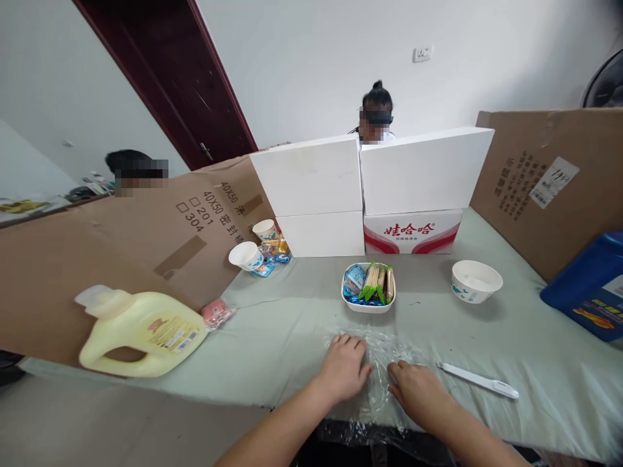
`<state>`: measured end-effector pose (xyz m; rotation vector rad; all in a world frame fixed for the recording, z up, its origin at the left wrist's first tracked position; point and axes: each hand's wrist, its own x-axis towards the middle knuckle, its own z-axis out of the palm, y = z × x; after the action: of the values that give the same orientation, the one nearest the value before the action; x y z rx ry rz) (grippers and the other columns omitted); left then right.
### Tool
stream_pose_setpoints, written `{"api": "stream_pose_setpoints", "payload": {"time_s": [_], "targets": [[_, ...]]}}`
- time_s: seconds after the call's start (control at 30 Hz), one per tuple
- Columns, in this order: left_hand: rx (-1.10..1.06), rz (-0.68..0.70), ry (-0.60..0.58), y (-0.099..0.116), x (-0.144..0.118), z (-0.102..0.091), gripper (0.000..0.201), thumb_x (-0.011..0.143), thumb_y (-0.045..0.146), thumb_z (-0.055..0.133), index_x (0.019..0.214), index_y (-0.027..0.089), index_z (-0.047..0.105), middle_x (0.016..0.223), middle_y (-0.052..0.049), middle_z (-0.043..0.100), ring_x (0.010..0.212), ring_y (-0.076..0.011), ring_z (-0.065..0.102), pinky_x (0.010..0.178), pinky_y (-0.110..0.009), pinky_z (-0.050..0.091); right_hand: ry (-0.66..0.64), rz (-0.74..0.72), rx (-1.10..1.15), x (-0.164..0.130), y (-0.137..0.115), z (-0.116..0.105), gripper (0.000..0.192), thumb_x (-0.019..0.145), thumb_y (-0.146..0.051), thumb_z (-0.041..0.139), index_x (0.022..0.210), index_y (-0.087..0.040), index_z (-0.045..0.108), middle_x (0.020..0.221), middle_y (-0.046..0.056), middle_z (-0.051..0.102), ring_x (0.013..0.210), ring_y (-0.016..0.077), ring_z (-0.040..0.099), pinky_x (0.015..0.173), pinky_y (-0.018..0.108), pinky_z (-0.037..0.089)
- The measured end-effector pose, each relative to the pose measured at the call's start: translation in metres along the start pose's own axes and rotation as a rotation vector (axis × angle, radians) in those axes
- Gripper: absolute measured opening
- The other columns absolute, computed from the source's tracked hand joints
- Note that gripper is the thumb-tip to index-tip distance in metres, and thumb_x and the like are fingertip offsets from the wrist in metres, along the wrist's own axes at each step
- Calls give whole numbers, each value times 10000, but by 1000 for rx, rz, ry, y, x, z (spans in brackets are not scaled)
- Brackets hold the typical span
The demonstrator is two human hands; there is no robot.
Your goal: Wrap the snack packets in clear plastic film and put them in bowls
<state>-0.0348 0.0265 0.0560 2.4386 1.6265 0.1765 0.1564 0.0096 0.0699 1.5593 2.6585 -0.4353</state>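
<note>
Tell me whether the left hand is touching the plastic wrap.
Touching: the head view shows the left hand lying flat on the plastic wrap.

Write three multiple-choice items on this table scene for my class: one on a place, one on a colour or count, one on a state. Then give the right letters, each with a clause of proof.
1. Where does the white knife lie?
A. To the right of the right hand
B. Inside the snack dish
C. On top of the white boxes

2. What colour is the jug lying on its side?
A. Blue
B. Pale yellow
C. Red

3. What state is the white bowl on the right in?
A. Upside down
B. Upright and holding no snacks
C. Heaped with snacks

Answers:
1 A: the knife lies flat on the cloth, apart from that hand.
2 B: its body is pale yellow with a paler cap.
3 B: its mouth faces up and shows only white inside, while the snacks sit in the dish beyond the left hand and the plastic film both hands press.
</note>
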Motion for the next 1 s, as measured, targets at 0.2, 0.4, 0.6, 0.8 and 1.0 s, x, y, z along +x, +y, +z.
{"api": "stream_pose_setpoints", "payload": {"time_s": [0.2, 0.4, 0.6, 0.8, 1.0], "targets": [[-59, 177, 64, -5, 26, 19, 396, 918, 188, 450, 1305, 221, 523, 1387, -55, 519, 1301, -230, 416, 1100, -438, 307, 135, -173, 71, 20, -2, 16, 216, 835, -209, 557, 1033, -180, 640, 1076, 81, 664, 1036, 240, 592, 919, 338, 443], [-66, 132, 15, -11, 20, 25, 640, 893, 448, 515, 1470, 259, 312, 1550, -63, 282, 1451, -305, 126, 1158, -568, 91, 206, -154, 45, 36, 37, 43, 939, 670, -678, 646, 1410, -147, 420, 1494, 173, 347, 1400, 396, 180, 1112, 574, 174], [-22, 10, -30, -36, 18, 15, 833, 760, 642, 610, 1465, 303, 322, 1576, -90, 198, 1449, -376, 54, 1118, -640, 58, 303, 81, -88, 41, 63, 64, 974, 730, -823, 404, 1473, -198, 324, 1557, 161, 214, 1418, 444, 32, 1056, 687, 48], [20, -258, 138, -84, 2, 6, 614, 896, 465, 489, 1431, 178, 398, 1538, -160, 278, 1435, -356, 169, 1122, -598, 146, 376, 55, -115, 25, 58, 54, 863, 807, -712, 440, 1451, -142, 365, 1553, 154, 224, 1441, 376, 14, 1104, 634, 44], [-136, 172, 190, -79, -69, 1, 432, 909, 425, 478, 1291, 237, 551, 1297, -122, 568, 1267, -289, 464, 1101, -475, 321, 201, -425, 11, -35, 58, 35, 854, 823, -593, 551, 1512, -250, 180, 1571, 62, 185, 1443, 296, 146, 1153, 483, 185]]}}
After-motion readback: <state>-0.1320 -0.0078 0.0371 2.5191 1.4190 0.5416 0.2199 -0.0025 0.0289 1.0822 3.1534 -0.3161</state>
